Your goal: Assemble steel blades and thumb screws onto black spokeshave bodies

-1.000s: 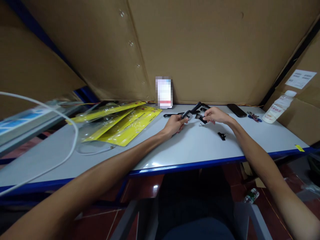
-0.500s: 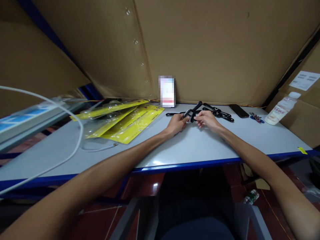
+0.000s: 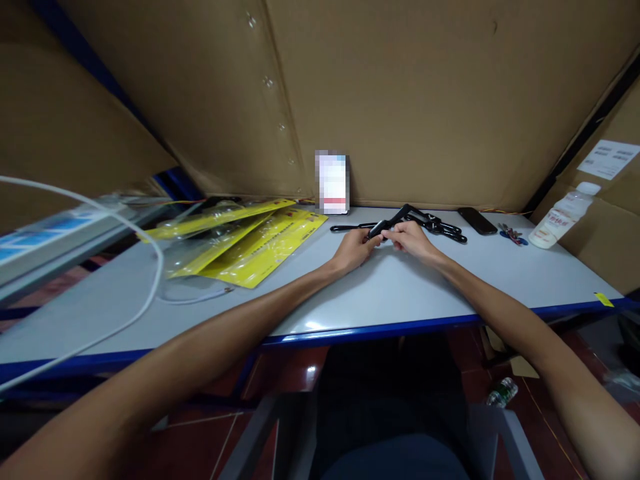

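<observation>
My left hand point(image 3: 354, 248) is closed around one end of a black long-armed item point(image 3: 399, 215) with a silvery part, just above the table. Its exact kind is too small to make out. Close beside it, my right hand point(image 3: 412, 241) pinches at the same item, thumb and fingers together. Fingers of both hands cover the item's lower part. Behind the right hand lie several similar glossy black items point(image 3: 440, 228) in a small heap. One more black piece point(image 3: 345, 228) lies flat behind the left hand.
A phone point(image 3: 333, 183) with a blurred screen leans against the cardboard wall. Yellow blister packs point(image 3: 265, 250) are stacked left. A white cable point(image 3: 160, 267) loops across the left side. Rightward are a dark phone point(image 3: 477, 221), keys point(image 3: 511, 235) and a white bottle point(image 3: 560, 217).
My hands have come slightly closer together. The held black item has turned, and its lower arm, visible between the hands before, is now mostly covered by fingers.
</observation>
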### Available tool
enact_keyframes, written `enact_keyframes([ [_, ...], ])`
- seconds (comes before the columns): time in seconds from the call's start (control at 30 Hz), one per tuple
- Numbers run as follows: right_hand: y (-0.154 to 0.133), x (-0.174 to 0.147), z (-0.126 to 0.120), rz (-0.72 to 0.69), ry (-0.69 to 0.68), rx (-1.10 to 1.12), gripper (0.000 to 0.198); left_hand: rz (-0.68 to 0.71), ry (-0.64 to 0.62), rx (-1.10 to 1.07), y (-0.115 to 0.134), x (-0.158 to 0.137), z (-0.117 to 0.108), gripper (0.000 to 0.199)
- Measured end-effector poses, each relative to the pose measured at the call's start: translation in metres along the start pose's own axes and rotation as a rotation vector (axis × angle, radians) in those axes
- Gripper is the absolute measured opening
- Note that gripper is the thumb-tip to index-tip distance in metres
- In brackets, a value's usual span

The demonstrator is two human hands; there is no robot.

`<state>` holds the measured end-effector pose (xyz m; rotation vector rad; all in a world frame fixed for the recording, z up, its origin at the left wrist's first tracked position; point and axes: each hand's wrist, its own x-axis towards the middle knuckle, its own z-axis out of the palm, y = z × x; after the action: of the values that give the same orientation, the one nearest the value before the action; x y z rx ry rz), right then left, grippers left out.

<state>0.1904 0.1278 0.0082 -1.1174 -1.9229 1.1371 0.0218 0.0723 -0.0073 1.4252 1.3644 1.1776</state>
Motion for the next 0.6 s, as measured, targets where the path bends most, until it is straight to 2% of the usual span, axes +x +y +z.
enact_keyframes([
  [0.13, 0.001, 0.004, -0.009, -0.114, 0.029, -0.174, 0.042, 0.013, -0.013, 0.027, 0.002, -0.001, 0.000, 0.023],
  [0.3, 0.003, 0.009, -0.039, -0.193, 0.056, -0.399, 0.020, -0.008, -0.005, 0.028, 0.002, 0.000, -0.001, 0.024],
  [0.43, 0.006, 0.011, -0.058, -0.205, -0.036, -0.505, 0.001, -0.019, -0.001, 0.025, 0.002, 0.000, -0.001, 0.026],
  [0.53, 0.008, 0.010, -0.058, -0.242, -0.141, -0.592, 0.011, -0.019, -0.005, 0.029, 0.003, 0.000, 0.000, 0.027],
  [0.6, 0.009, 0.009, -0.052, -0.264, -0.185, -0.636, 0.010, -0.017, -0.009, 0.034, 0.003, 0.000, 0.000, 0.027],
])
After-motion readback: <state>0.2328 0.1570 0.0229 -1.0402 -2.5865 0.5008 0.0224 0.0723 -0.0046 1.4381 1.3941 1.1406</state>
